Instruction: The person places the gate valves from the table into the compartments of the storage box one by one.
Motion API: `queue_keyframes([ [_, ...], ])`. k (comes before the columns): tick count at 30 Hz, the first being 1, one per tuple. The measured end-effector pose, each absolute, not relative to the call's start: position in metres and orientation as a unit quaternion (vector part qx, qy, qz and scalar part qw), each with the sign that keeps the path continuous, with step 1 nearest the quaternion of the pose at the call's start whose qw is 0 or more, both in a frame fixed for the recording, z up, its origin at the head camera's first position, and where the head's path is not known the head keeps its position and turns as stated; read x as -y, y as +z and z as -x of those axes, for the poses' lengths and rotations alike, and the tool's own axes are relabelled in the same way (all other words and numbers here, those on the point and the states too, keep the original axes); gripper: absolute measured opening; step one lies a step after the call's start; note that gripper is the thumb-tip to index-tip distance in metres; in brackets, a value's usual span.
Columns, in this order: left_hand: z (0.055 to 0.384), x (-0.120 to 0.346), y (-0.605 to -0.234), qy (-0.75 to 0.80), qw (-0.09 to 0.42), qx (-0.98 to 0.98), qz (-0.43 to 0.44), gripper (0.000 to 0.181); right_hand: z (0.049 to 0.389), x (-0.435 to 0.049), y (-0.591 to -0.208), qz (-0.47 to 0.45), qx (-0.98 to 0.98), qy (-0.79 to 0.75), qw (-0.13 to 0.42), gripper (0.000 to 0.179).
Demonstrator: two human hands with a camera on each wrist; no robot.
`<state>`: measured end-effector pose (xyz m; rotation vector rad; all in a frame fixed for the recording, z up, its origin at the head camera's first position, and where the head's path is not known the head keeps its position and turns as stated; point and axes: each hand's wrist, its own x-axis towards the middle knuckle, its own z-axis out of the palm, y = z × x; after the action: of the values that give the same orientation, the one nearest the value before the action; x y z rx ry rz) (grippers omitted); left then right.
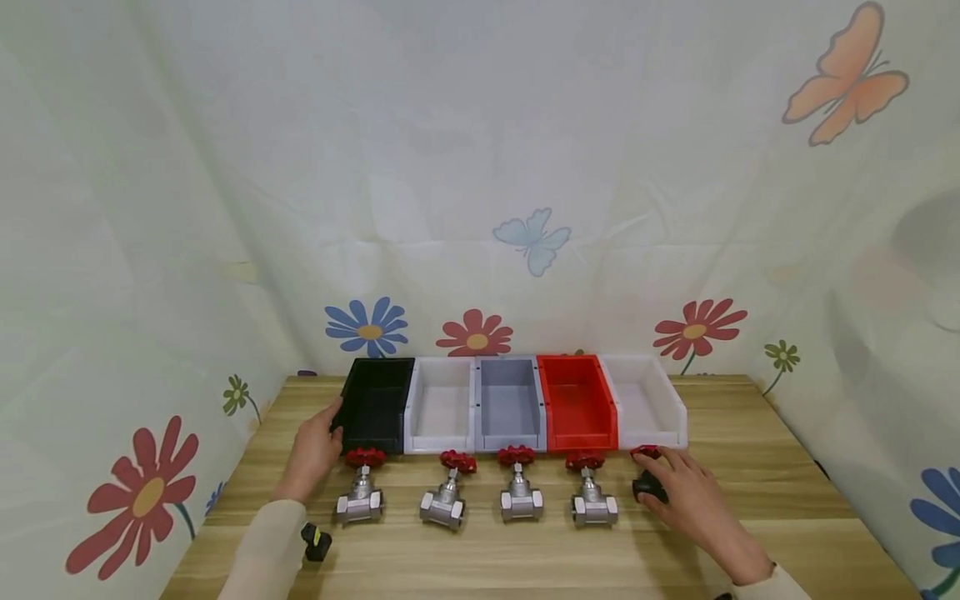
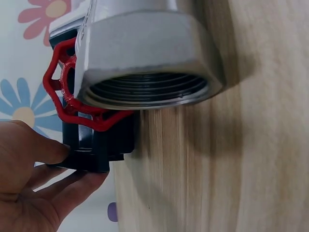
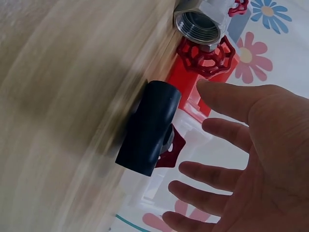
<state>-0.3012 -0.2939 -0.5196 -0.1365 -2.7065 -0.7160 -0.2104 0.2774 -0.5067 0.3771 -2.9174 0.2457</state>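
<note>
At the left end of the row, my left hand (image 1: 311, 450) grips the side of the black bin (image 1: 373, 442). Its thumb and fingers lie on either side of the bin's edge (image 2: 87, 162) in the left wrist view. A silver valve with a red handwheel (image 1: 362, 502) stands in front of that bin. My right hand (image 1: 693, 496) reaches over a black valve (image 3: 148, 128) with a dark red handwheel (image 3: 172, 149). In the right wrist view its fingers are spread and extended beside the handwheel, with nothing held between them.
Right of the black bin stand a white bin (image 1: 438, 445), a grey bin (image 1: 512, 442), a red bin (image 1: 582, 443) and another white bin (image 1: 654, 439). Several more silver valves (image 1: 521, 502) line up before them on the wooden table (image 1: 465, 571). A flowered curtain (image 1: 420, 167) hangs behind.
</note>
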Motion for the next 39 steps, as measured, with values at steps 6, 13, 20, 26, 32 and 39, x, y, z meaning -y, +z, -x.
queue_keyframes([
  [6,0.303,0.295,-0.52,-0.258,0.165,0.951,0.036,0.054,0.213,-0.281,-0.51,-0.145,0.978,0.09,0.118,0.053],
  [13,0.303,0.294,-0.52,-0.263,0.165,0.95,0.03,0.054,0.214,-0.287,-0.515,-0.164,0.974,0.094,0.123,0.048],
  [20,0.303,0.292,-0.52,-0.265,0.174,0.948,0.029,0.054,0.216,-0.287,-0.517,-0.164,0.977,0.097,0.093,0.045],
  [26,0.303,0.292,-0.523,-0.264,0.181,0.947,0.031,0.053,0.217,-0.285,-0.521,-0.162,0.979,0.09,0.082,0.041],
  [32,0.302,0.293,-0.522,-0.265,0.173,0.948,0.023,0.053,0.219,-0.284,-0.524,-0.161,0.978,0.09,0.093,0.036],
  [39,0.302,0.292,-0.524,-0.263,0.168,0.95,0.019,0.054,0.225,-0.283,-0.529,-0.147,0.98,0.11,0.081,0.034],
])
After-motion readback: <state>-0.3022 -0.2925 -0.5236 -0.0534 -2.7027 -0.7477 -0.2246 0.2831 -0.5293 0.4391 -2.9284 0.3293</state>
